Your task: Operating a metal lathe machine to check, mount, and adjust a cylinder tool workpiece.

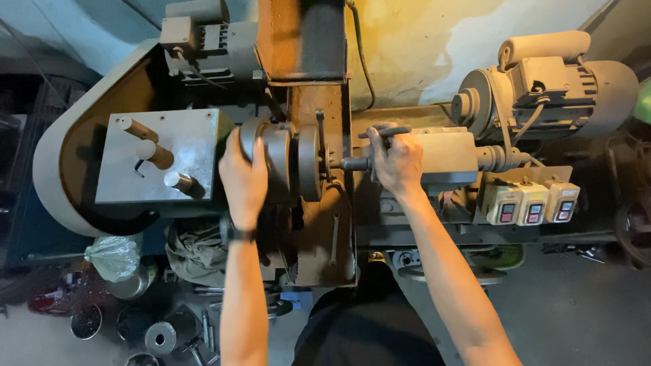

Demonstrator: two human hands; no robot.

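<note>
I look down on a worn, rust-brown metal-working machine. My left hand [243, 175] lies flat on a round grey chuck [285, 163] at the machine's middle, fingers wrapped over its rim. My right hand [397, 161] is closed around a dark metal lever [388, 131] on the grey block [451, 157] to the right of the chuck. A short shaft [352, 163] runs between the chuck and that block. A dark watch band sits on my left wrist.
A grey gearbox [159, 159] with three stub levers sits at left. An electric motor [549, 85] stands at upper right, three switch boxes [531, 202] below it. Metal discs, tools and a plastic bag [114, 256] lie on the floor at lower left.
</note>
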